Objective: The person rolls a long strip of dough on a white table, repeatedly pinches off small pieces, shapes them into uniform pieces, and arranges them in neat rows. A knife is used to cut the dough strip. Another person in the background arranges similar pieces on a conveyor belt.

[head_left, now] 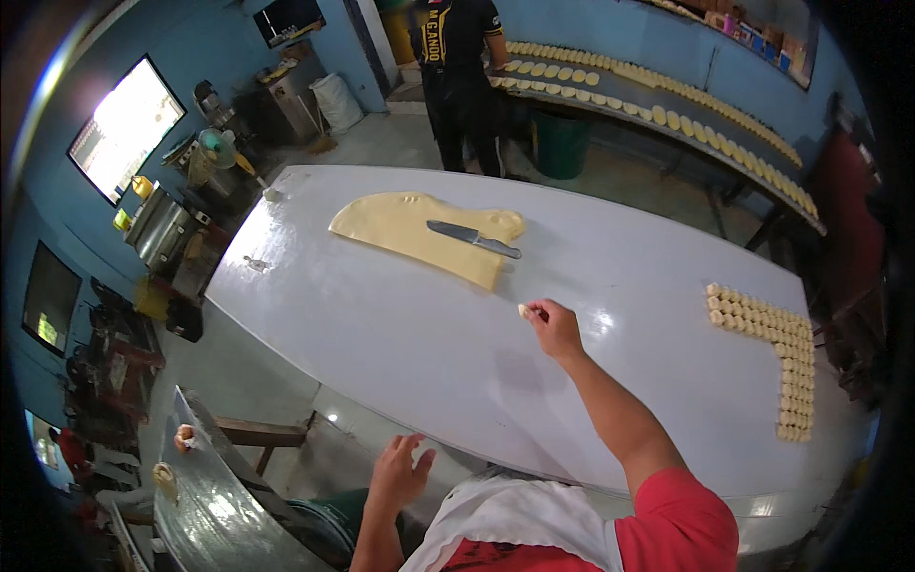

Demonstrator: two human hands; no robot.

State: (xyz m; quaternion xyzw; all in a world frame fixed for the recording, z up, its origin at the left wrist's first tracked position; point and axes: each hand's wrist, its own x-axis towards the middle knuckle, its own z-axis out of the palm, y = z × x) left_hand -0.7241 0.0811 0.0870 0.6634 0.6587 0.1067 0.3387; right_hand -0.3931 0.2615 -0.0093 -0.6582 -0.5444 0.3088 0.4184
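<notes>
Dough piece [523,311] is pinched by right hand [557,330]; judged soft, best held by sides. Left hand [398,474] loosely spread beside table's near edge [367,405].

Yellow lettering [433,38] on black shirt [461,43]

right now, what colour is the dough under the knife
Pale yellow; the dough shows best in the head view.

A white table [410,372] stretches beneath the right hand's fingers [542,307]; a pale dough sheet [400,234] lies beyond and left of them; small dough pieces [794,351] sit in rows, well to their right.
</notes>
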